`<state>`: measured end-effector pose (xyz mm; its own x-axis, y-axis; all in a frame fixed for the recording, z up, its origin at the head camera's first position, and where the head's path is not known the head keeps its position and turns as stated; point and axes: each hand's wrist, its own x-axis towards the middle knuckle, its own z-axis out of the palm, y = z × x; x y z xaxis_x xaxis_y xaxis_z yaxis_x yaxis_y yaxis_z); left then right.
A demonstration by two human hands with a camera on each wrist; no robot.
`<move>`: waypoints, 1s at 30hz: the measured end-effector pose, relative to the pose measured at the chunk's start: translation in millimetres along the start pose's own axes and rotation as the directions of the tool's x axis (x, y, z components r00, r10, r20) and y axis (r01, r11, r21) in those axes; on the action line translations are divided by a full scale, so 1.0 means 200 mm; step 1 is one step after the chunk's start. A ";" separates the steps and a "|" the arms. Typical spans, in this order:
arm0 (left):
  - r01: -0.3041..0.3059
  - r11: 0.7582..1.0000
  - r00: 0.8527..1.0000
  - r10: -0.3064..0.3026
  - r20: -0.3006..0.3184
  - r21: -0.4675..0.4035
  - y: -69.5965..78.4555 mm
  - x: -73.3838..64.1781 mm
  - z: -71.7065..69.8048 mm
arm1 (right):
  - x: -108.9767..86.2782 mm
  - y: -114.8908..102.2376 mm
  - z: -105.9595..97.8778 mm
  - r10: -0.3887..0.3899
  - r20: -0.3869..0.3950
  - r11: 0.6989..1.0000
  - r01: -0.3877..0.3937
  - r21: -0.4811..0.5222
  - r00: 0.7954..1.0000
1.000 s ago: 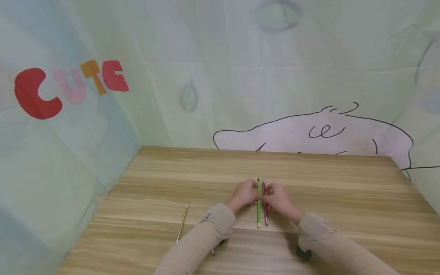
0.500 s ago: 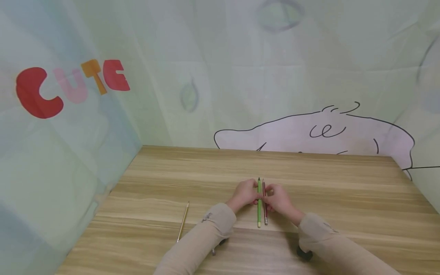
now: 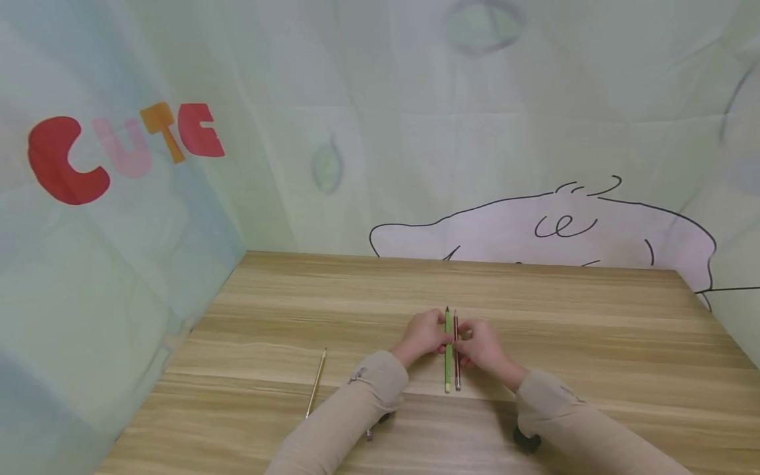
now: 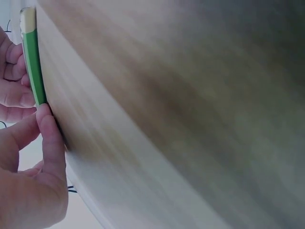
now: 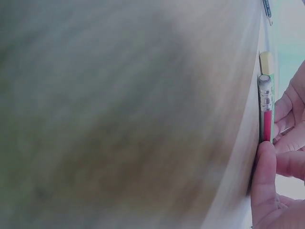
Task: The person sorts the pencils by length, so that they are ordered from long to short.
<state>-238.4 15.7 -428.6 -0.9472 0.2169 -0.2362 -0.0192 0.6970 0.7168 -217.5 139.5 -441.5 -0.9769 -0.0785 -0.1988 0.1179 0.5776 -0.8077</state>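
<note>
Side by side on the wooden table, two pencils point away from me. My left hand [image 3: 424, 333] pinches the green pencil [image 3: 448, 371], which has a dark tip and a cream end. Just right of it, my right hand [image 3: 482, 343] pinches a dark red pencil [image 3: 458, 377] around its middle. Its silver ferrule and eraser [image 5: 265, 90] show up close in the right wrist view, overlapping the green pencil's cream end [image 5: 266, 62]. Fingers cover the middle of both pencils. In the left wrist view, thumb and finger hold the green barrel [image 4: 33, 67] low against the table.
A gold pencil [image 3: 317, 382] lies to the left, its near end by my left sleeve [image 3: 350, 415]. The end of another slim object [image 3: 369, 435] shows from under that forearm. The table [image 3: 564, 310] meets a printed cloth wall [image 3: 285, 165] at the back and left.
The dark red pencil's near end has swung slightly left, so it lies closer to parallel with the green one. Both hands stay almost in place.
</note>
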 end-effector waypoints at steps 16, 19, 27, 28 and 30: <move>-0.010 1.000 1.000 0.010 -0.016 -0.027 -0.02 0.00 0.01 | -0.02 0.01 0.00 -0.005 -0.001 1.000 0.005 0.004 1.000; -0.013 0.999 1.000 0.012 -0.019 -0.034 -0.03 0.00 0.01 | -0.03 0.01 -0.01 0.000 0.001 1.000 0.000 0.000 1.000; -0.008 0.999 1.000 0.009 0.025 -0.036 -0.03 -0.01 -0.01 | -0.05 0.01 -0.01 -0.003 0.002 1.000 0.003 -0.001 1.000; -0.005 0.999 0.999 0.006 0.040 -0.032 -0.02 -0.01 -0.02 | -0.05 0.01 -0.02 -0.004 0.001 1.000 0.004 -0.005 1.000; -0.001 1.000 0.997 0.003 0.073 -0.018 -0.02 -0.02 -0.04 | -0.07 0.01 -0.02 -0.007 0.006 1.000 0.007 -0.008 1.000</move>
<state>-236.7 5.6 -425.2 -0.9215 0.2678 -0.2814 -0.0238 0.6842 0.7289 -205.3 144.8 -437.6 -0.9767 -0.0873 -0.1962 0.1095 0.5835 -0.8047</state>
